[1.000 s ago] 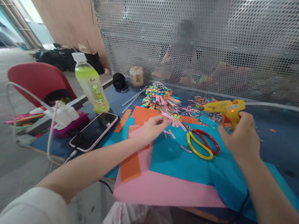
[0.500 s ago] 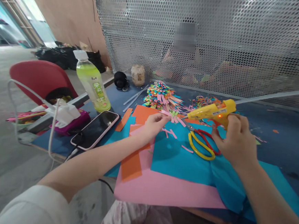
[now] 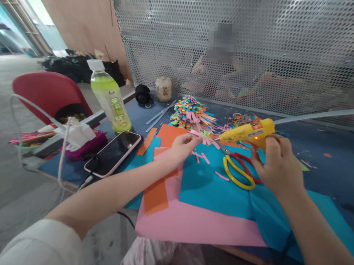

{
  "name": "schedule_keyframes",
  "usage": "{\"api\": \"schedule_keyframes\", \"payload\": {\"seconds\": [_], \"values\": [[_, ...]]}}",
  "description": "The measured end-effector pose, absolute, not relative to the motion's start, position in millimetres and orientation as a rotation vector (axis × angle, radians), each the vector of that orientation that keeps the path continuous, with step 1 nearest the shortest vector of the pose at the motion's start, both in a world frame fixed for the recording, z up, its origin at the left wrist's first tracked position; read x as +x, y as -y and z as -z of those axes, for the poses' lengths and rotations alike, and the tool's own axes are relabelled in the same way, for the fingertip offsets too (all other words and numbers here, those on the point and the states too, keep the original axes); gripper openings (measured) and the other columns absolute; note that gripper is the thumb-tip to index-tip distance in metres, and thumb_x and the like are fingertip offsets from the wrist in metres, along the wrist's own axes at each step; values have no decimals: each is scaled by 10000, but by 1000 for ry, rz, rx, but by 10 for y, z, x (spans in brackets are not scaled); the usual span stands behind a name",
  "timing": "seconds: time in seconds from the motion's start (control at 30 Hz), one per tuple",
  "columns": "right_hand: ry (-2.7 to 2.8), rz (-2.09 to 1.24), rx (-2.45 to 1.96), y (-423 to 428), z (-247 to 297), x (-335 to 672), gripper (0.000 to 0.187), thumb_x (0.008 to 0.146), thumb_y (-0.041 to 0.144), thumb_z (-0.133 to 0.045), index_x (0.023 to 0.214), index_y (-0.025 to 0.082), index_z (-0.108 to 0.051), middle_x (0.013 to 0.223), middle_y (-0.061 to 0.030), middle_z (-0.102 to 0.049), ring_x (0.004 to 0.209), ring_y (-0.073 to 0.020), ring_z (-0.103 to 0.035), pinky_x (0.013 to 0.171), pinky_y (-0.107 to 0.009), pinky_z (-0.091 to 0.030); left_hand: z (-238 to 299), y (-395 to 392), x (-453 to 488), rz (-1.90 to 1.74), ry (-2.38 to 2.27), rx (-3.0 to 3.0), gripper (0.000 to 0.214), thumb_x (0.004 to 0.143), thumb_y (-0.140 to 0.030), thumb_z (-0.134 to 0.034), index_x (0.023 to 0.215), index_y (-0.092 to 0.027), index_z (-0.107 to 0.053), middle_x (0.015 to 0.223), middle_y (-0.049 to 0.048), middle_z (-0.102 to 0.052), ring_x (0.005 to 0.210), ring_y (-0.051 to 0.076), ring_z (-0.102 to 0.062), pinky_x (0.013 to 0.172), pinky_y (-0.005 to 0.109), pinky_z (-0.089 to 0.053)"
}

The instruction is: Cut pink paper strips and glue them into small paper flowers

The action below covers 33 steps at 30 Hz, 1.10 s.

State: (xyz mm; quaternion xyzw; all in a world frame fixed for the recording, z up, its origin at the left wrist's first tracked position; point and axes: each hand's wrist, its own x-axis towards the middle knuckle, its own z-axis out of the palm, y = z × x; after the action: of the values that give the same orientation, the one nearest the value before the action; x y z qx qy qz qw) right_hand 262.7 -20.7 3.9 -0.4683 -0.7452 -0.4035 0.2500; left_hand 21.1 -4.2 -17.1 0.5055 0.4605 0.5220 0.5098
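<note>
One red chair (image 3: 45, 93) is standing at the far left, beside the desk (image 3: 341, 145). A bottle of green liquid (image 3: 109, 102) is standing near the desk's left edge, and a phone (image 3: 114, 154) is lying screen-up just in front of it. Further right, the left hand (image 3: 183, 149) is pinching the left end of a fringed paper piece (image 3: 206, 139) between its fingers. A multicoloured paper cone (image 3: 189, 113) is standing just behind that piece. Scissors (image 3: 238, 176) with yellow and red handles are resting on a blue sheet (image 3: 215, 196). Above them, a yellow glue gun (image 3: 247, 132) is pointing its nozzle leftward at the fringed paper piece; contact cannot be confirmed. An orange indicator (image 3: 256, 137) is glowing on its body. The right hand (image 3: 281, 167) is gripping the gun's handle, fingers wrapped around it. A translucent stick (image 3: 325, 114) is extending rightward from the gun's rear.
</note>
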Motion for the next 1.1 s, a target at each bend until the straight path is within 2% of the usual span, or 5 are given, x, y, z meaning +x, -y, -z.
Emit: {"api": "schedule_keyframes", "payload": {"seconds": [0.37, 1.1], "values": [[1995, 1178, -1255, 190, -38, 2638, 317, 806, 276, -553, 1048, 85, -479, 933, -152, -585, 742, -239, -617, 477, -264, -458, 189, 28, 206, -1254, -1101, 1219, 351, 671, -453, -628, 590, -152, -466, 499, -76, -295, 456, 40, -250, 461, 215, -183], [2012, 1171, -1290, 220, -46, 2637, 315, 809, 259, -537, 1067, 96, -460, 975, -158, -587, 721, -232, -621, 471, -266, -451, 190, 38, 218, -1257, -1111, 1249, 367, 662, -464, -634, 567, -155, -459, 501, -67, -322, 473, 47, -294, 469, 212, -227]]}}
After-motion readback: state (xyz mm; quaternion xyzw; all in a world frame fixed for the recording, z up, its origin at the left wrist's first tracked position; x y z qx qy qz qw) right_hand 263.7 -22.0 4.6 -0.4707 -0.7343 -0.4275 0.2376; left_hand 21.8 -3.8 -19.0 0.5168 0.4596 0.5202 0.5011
